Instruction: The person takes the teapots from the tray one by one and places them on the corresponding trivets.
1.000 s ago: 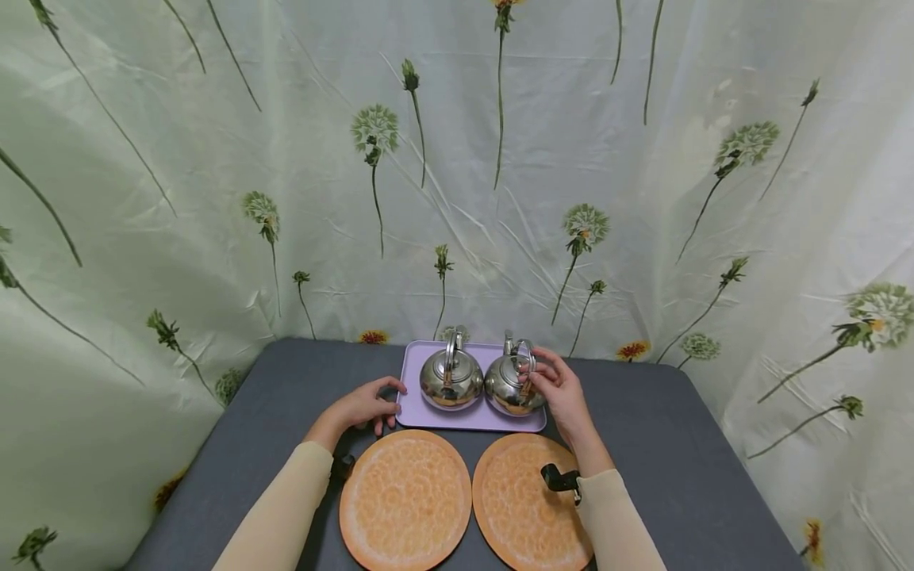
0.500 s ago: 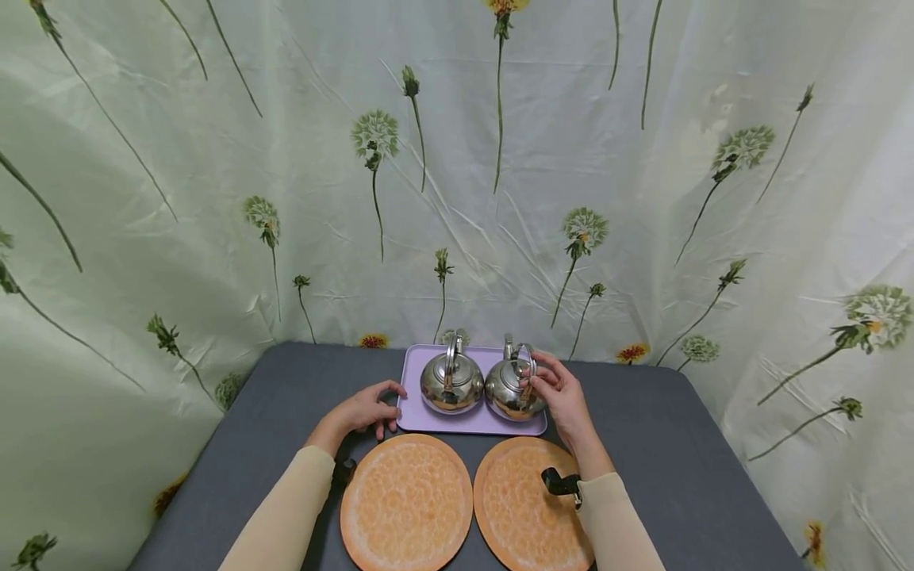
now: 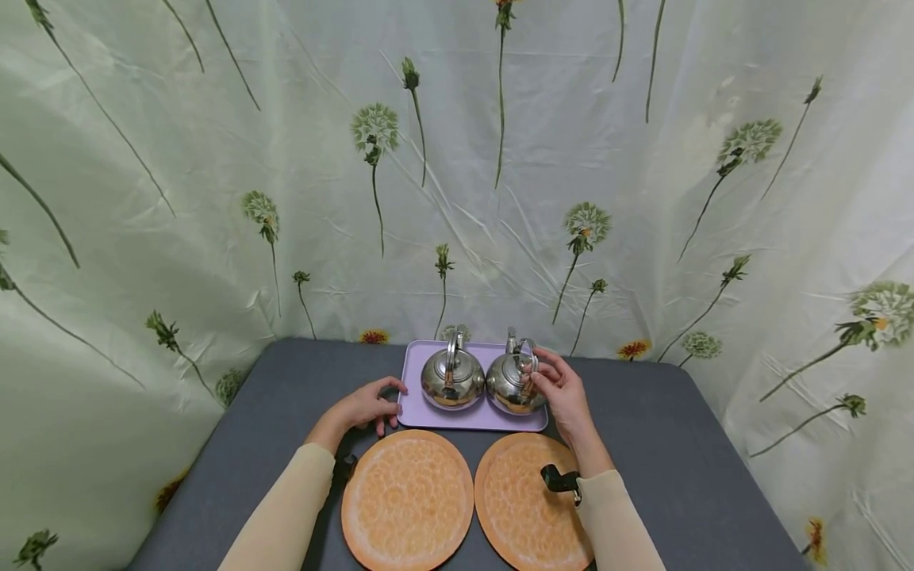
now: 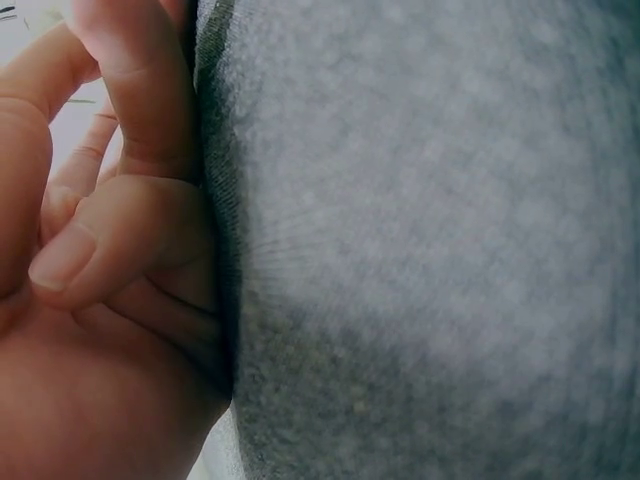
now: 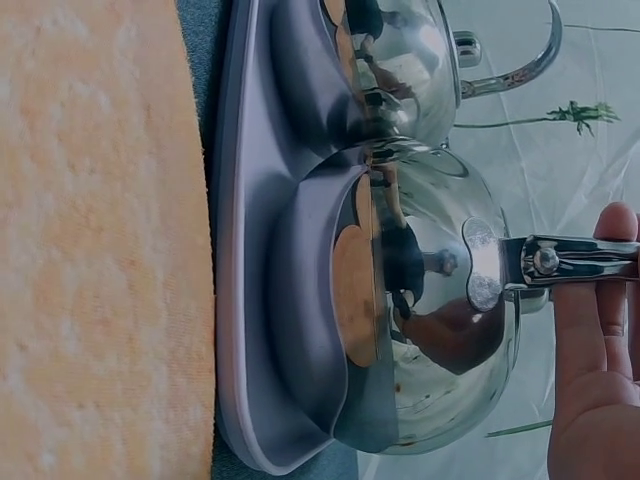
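Two shiny metal kettles stand side by side on a lilac tray [image 3: 412,396] at the table's far side. My right hand [image 3: 562,390] holds the raised handle of the right kettle [image 3: 508,390]. In the right wrist view, the fingers [image 5: 590,340] lie against that handle [image 5: 575,260], and the kettle's base sits on the tray. The left kettle [image 3: 451,381] is close beside it, its handle upright and untouched. At the tray's left edge rests my left hand [image 3: 364,404], its fingertips at the rim. The left wrist view shows only this hand [image 4: 110,250] with loosely bent fingers against grey cloth.
Two round orange mats, left [image 3: 407,500] and right [image 3: 524,496], lie in front of the tray, almost touching. Grey cloth [image 3: 643,444] covers the table. A dandelion-print curtain [image 3: 457,198] hangs right behind it and at both sides.
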The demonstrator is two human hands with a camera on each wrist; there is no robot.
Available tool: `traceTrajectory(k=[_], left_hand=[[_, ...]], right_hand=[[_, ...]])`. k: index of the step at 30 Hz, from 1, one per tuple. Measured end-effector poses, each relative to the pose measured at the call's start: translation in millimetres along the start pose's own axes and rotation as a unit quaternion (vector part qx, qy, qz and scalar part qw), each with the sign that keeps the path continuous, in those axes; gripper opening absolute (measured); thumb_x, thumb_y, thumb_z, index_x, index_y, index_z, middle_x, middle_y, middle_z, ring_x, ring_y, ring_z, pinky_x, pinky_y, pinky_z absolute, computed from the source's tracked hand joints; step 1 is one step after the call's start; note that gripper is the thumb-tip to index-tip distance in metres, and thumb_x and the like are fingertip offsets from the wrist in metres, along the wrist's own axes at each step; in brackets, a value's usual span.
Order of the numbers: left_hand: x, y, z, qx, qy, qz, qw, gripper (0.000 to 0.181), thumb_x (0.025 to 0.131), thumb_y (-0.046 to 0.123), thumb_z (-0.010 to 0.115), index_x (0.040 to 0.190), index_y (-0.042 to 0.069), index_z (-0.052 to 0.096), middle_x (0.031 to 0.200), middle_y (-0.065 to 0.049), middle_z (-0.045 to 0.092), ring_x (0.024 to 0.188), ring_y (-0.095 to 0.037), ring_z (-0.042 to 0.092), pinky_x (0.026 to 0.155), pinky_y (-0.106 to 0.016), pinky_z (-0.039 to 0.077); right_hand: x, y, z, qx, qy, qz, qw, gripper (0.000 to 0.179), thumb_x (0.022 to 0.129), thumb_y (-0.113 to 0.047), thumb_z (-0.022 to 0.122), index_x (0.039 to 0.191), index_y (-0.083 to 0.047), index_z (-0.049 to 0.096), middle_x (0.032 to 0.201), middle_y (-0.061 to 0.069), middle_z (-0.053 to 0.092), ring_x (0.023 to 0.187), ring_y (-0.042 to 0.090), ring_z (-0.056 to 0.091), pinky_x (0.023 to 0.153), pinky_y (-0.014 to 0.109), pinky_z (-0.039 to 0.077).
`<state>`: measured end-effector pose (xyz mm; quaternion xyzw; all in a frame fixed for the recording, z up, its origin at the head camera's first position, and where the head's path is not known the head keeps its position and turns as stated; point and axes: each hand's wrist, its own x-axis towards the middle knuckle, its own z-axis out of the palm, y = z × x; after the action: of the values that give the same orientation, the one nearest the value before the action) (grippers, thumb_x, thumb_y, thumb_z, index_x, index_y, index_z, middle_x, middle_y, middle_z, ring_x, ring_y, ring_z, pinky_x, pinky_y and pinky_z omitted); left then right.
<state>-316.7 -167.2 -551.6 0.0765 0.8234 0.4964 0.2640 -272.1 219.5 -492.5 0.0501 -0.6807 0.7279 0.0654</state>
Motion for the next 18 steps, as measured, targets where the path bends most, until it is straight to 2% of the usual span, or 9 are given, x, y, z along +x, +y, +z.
traceTrajectory(k=[3, 6, 14, 18], left_hand=[[-1.7, 1.3, -0.3, -0.003, -0.001, -0.002, 1.0000, 0.038, 0.094, 0.021, 0.063, 0.130, 0.024, 0.053, 0.073, -0.006, 0.070, 0.045, -0.013, 0.058, 0.038, -0.022, 0.027], [-2.0, 4.2, -1.4, -0.004, -0.002, -0.004, 1.0000, 0.037, 0.095, 0.021, 0.063, 0.130, 0.024, 0.053, 0.074, -0.006, 0.070, 0.045, -0.014, 0.058, 0.038, -0.022, 0.027], [0.2, 0.4, -1.9, 0.001, -0.004, -0.001, 1.0000, 0.037, 0.095, 0.022, 0.063, 0.130, 0.025, 0.053, 0.075, -0.006, 0.071, 0.045, -0.013, 0.058, 0.038, -0.022, 0.028], [0.7, -1.7, -1.6, 0.002, -0.008, 0.001, 1.0000, 0.036, 0.095, 0.022, 0.063, 0.129, 0.025, 0.053, 0.075, -0.006, 0.071, 0.045, -0.014, 0.059, 0.038, -0.022, 0.028]], right_hand=[[-0.1, -2.3, 0.6, -0.003, 0.003, 0.005, 1.0000, 0.047, 0.096, 0.000, 0.060, 0.142, -0.007, 0.051, 0.111, 0.018, 0.070, 0.086, 0.010, 0.072, 0.084, 0.025, 0.056], [-0.3, -7.3, 1.0, 0.001, 0.006, 0.005, 1.0000, 0.048, 0.096, 0.001, 0.061, 0.142, -0.007, 0.051, 0.111, 0.018, 0.070, 0.085, 0.010, 0.072, 0.084, 0.025, 0.056], [-8.2, -18.4, 0.8, 0.000, -0.004, -0.003, 1.0000, 0.047, 0.096, -0.003, 0.062, 0.142, -0.008, 0.051, 0.101, -0.001, 0.073, 0.086, 0.011, 0.072, 0.084, 0.025, 0.056], [-12.4, -24.3, 0.6, 0.009, -0.010, -0.006, 0.9999, 0.049, 0.095, -0.003, 0.063, 0.143, -0.007, 0.050, 0.100, -0.003, 0.073, 0.086, 0.010, 0.072, 0.084, 0.025, 0.056]])
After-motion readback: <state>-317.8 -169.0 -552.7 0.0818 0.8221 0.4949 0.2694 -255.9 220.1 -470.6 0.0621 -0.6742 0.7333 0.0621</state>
